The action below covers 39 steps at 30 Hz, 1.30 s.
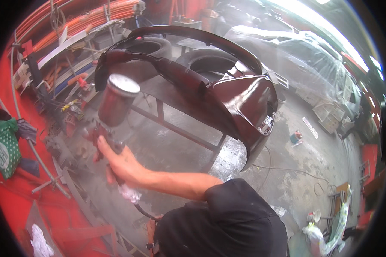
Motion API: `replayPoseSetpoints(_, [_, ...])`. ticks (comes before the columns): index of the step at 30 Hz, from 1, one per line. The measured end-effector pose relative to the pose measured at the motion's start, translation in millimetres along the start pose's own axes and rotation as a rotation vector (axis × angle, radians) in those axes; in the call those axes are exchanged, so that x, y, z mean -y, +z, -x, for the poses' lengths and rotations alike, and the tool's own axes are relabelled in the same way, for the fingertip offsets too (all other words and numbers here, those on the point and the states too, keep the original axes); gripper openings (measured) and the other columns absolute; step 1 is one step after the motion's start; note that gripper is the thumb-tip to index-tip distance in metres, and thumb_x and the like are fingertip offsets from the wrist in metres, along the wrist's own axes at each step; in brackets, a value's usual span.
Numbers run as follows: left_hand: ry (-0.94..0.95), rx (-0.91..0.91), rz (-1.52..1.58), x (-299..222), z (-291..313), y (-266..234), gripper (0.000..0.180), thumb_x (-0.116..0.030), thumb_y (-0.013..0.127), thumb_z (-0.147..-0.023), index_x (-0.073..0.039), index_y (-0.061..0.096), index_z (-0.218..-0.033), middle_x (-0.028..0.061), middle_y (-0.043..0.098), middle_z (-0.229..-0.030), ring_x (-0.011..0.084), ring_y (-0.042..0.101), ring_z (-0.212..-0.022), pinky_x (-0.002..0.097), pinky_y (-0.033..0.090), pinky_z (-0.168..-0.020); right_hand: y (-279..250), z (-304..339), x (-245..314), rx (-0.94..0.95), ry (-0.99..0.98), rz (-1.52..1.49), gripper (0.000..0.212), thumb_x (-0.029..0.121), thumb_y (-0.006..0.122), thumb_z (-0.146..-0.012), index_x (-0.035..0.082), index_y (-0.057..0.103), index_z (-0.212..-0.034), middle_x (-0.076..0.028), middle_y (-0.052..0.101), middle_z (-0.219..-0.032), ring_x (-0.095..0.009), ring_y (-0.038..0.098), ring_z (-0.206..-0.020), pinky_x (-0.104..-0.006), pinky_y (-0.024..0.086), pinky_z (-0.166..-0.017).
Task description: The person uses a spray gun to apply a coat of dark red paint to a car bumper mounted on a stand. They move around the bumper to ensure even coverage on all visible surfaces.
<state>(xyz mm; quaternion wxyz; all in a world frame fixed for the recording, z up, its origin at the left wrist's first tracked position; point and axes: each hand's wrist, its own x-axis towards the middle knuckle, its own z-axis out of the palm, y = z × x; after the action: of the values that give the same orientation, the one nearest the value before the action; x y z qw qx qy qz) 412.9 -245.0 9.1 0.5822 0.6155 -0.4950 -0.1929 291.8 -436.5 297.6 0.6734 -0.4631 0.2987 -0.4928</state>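
My right hand [123, 166], its arm stretched across to the left, is closed round the grip of a spray gun [109, 139]. A cup [117, 103] with a pale lid and dark red sides sits on top of the gun. A crumpled pinkish cloth or paper [130, 193] is wrapped below the grip, where a dark air hose [142, 211] leaves it. Low in the view, my left hand [152, 229] is closed at that hose, partly hidden by my black shirt. Beyond the gun stands a glossy dark red car bumper [240, 100], apart from it.
A metal stand [176, 124] is under the bumper, with tyres [212, 62] behind. Plastic sheeting [291, 55] covers a car at the far right. Racks of long orange parts [85, 30] line the left. A hose [296, 170] and a small can [296, 137] lie on the floor.
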Motion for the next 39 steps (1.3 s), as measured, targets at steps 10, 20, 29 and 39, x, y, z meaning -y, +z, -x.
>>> replayPoseSetpoints(10, [0.021, 0.188, -0.594, 210.6, -14.6, -74.7, 0.038, -0.02, 0.049, -0.104, 0.001, 0.053, -0.136, 0.0164, 0.06, -0.115, 0.032, 0.057, -0.104, 0.0422, 0.046, -0.092, -13.4, -78.5, 117.5, -0.228, -0.276, 0.435, 0.051, 0.057, 0.04, -0.104, 0.019, 0.062, -0.129, -0.006, 0.067, -0.087, -0.011, 0.053, -0.041, -0.0257, 0.042, -0.037])
replayPoseSetpoints(20, [0.265, 0.014, -0.287, 203.6, -319.5, -28.5, 0.032, -0.022, 0.048, -0.103, 0.004, 0.064, -0.114, 0.0158, 0.062, -0.093, 0.0319, 0.059, -0.086, 0.0455, 0.048, -0.079, -86.6, -74.2, 211.9, -0.738, -0.214, 0.87, 0.051, 0.057, 0.043, -0.104, 0.016, 0.069, -0.12, -0.009, 0.068, -0.086, -0.01, 0.049, -0.039, -0.0209, 0.039, -0.037])
replayPoseSetpoints(29, [0.798, 0.321, 0.404, 32.9, -620.5, -42.9, 0.046, -0.032, 0.053, -0.097, 0.008, 0.063, -0.078, 0.0141, 0.063, -0.073, 0.0218, 0.059, -0.069, 0.0329, 0.044, -0.066, -146.6, -123.5, 273.1, -1.079, -0.186, 0.875, 0.06, 0.061, 0.056, -0.096, 0.005, 0.069, -0.114, -0.013, 0.073, -0.09, -0.01, 0.049, -0.04, -0.024, 0.036, -0.035])
replayPoseSetpoints(39, [0.128, 1.534, 0.411, -16.5, -629.3, 59.2, 0.023, -0.02, 0.073, -0.092, 0.0, 0.065, -0.081, 0.0001, 0.052, -0.07, 0.0095, 0.044, -0.064, 0.0276, 0.033, -0.057, -146.7, -106.5, 301.4, -1.519, 0.046, 0.937, 0.075, 0.067, 0.058, -0.093, -0.005, 0.063, -0.116, -0.014, 0.074, -0.087, -0.011, 0.05, -0.04, -0.0258, 0.042, -0.036])
